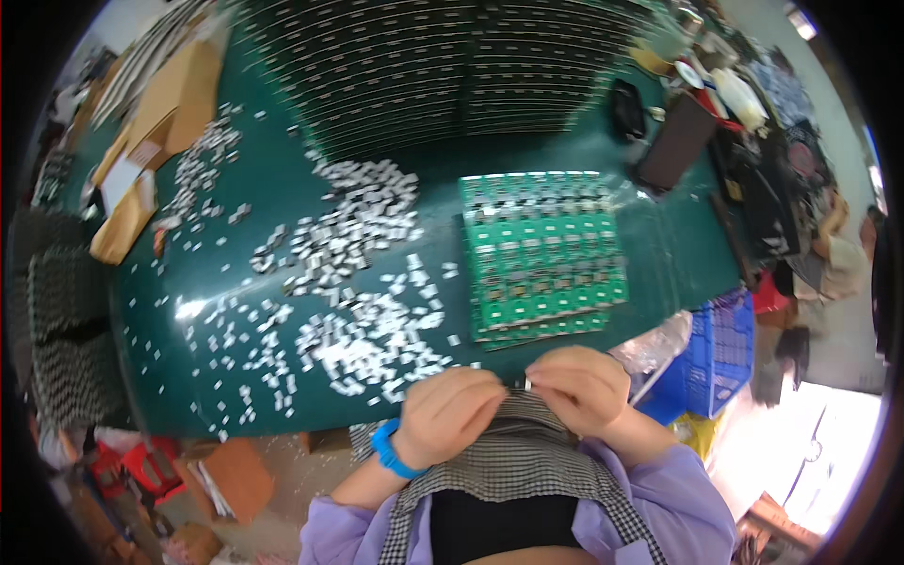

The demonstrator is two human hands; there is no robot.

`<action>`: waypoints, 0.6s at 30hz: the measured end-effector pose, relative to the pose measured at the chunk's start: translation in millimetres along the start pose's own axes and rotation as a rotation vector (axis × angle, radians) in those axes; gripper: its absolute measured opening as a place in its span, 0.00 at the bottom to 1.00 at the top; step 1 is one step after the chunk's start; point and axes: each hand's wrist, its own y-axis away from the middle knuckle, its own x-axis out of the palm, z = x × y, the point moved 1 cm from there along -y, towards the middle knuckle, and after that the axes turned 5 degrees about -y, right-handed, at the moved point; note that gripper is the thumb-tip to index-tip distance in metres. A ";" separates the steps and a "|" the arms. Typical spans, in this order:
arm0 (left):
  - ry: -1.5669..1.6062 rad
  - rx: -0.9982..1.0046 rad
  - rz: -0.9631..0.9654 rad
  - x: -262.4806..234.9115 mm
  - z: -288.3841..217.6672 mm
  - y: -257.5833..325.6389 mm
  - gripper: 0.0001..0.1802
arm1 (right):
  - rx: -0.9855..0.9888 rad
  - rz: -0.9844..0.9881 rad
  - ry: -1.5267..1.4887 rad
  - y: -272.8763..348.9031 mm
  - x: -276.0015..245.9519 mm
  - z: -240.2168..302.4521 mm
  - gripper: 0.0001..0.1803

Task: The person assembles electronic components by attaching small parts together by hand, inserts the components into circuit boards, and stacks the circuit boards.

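Observation:
At the table's front edge my left hand [450,414], with a blue band on its wrist, is closed in a pinch. Whatever its fingertips hold is too small to make out. My right hand [579,384] faces it a short gap away, also pinching; a small white piece [528,384] shows at its fingertips. Just beyond the hands lies a stack of green circuit board panels [546,254], slightly askew on one another. To the left spread many loose small white pieces [363,344], and behind them a heap of grey-and-white ones [353,221].
Tall rows of dark green boards [452,75] stand at the back of the green table [433,179]. A phone-like dark slab [676,141] and a black case [627,108] lie back right. Cardboard boxes [179,94] sit far left. A blue crate [716,353] stands beside the table's right edge.

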 end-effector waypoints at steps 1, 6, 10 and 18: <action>-0.094 -0.042 0.009 -4.6 1.4 1.2 0.12 | 0.009 -0.007 0.051 -2.3 -7.3 -5.3 0.12; -0.438 -0.271 -0.032 -13.5 10.8 -4.8 0.20 | 0.173 -0.009 0.393 -23.9 -78.8 -47.3 0.09; -0.418 -0.275 0.002 -10.8 14.4 -11.0 0.21 | 0.124 0.116 0.436 -23.2 -90.7 -54.2 0.11; -0.562 -0.260 0.150 3.1 16.9 -34.9 0.38 | 0.078 0.224 0.405 -32.1 -90.9 -54.0 0.10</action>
